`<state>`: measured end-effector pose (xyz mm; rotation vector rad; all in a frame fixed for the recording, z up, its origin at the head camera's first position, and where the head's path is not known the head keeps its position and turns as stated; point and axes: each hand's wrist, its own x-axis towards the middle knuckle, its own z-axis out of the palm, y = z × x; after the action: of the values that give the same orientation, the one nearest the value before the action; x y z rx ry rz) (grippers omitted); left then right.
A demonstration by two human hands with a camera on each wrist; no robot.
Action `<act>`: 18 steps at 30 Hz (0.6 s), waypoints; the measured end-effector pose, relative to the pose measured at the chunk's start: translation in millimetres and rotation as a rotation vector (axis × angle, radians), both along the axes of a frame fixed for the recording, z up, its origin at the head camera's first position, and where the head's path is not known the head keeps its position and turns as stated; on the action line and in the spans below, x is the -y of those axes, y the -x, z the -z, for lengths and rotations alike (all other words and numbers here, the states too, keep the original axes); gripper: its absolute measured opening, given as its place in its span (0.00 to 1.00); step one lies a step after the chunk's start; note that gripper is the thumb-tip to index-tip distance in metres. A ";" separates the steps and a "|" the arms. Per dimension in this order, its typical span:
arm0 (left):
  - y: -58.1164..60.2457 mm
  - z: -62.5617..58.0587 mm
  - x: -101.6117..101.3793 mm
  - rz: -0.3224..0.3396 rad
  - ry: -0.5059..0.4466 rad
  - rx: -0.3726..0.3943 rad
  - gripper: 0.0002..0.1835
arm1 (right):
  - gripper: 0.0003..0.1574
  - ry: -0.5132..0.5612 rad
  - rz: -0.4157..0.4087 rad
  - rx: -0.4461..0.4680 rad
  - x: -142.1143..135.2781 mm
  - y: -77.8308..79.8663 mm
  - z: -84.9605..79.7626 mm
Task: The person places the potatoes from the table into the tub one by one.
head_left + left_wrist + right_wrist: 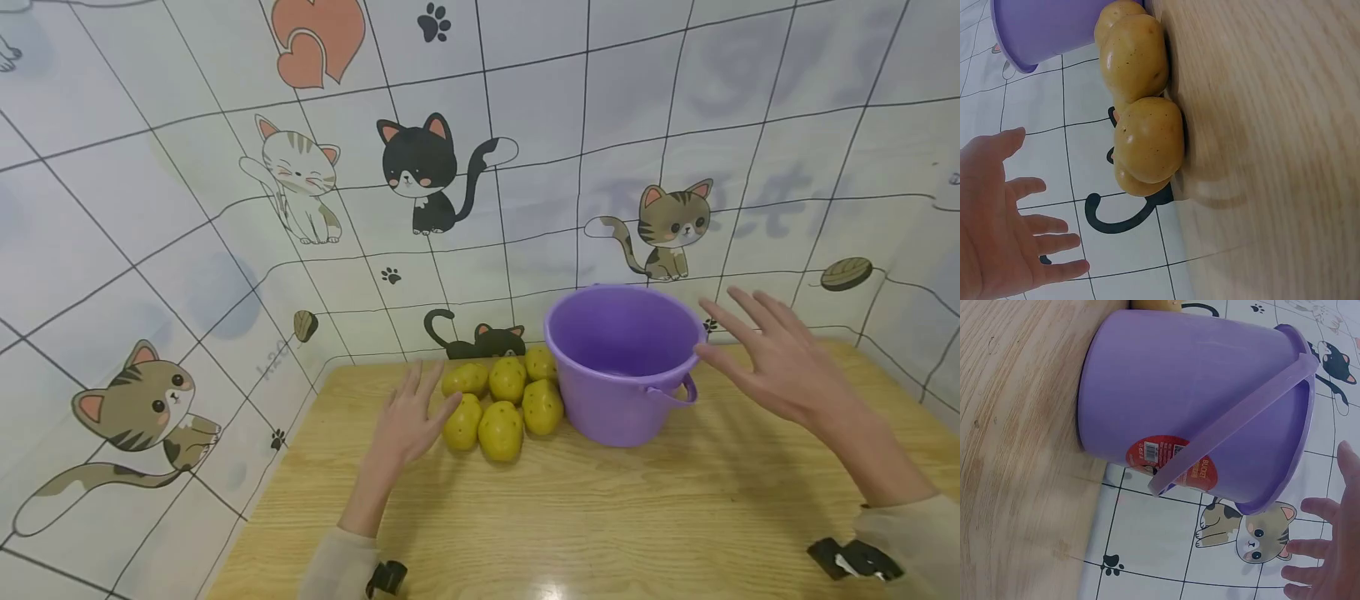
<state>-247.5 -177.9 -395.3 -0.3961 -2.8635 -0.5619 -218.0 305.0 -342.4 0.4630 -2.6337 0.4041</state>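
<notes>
A purple bucket (618, 408) stands upright on the wooden table, its handle (1235, 425) hanging down the right side. Several yellow-brown potatoes (501, 431) lie grouped against the bucket's left side. My left hand (408, 421) hovers just left of the potatoes with fingers spread and nothing in it; the left wrist view shows those potatoes (1149, 139) apart from the fingers. To the right of the bucket's rim, my right hand (783, 362) is raised with its fingers extended, holding nothing. A red label (1200, 472) shows on the bucket wall.
The wooden table (570, 517) runs up to a wall covering (540, 200) printed with cats and grid lines, which also covers the left side. The bucket and potatoes sit near the table's back edge.
</notes>
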 end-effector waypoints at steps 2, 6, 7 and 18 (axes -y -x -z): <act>0.2 3.8 -0.7 -0.002 -0.026 0.004 0.39 | 0.43 0.003 -0.010 -0.009 1.4 -0.1 -0.9; 0.8 11.0 -2.0 0.005 -0.061 0.010 0.40 | 0.43 0.014 -0.027 -0.017 5.1 -0.3 -1.9; 0.6 12.4 -2.5 0.011 -0.070 0.006 0.40 | 0.43 0.019 -0.030 -0.015 6.2 -0.4 -1.9; 0.3 23.9 -9.7 0.023 -0.131 0.068 0.41 | 0.41 0.072 -0.114 -0.014 18.4 1.4 0.4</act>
<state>-247.9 -168.2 -419.2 -0.3956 -2.8691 -0.7768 -219.4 286.6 -342.7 0.5924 -2.5776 0.5275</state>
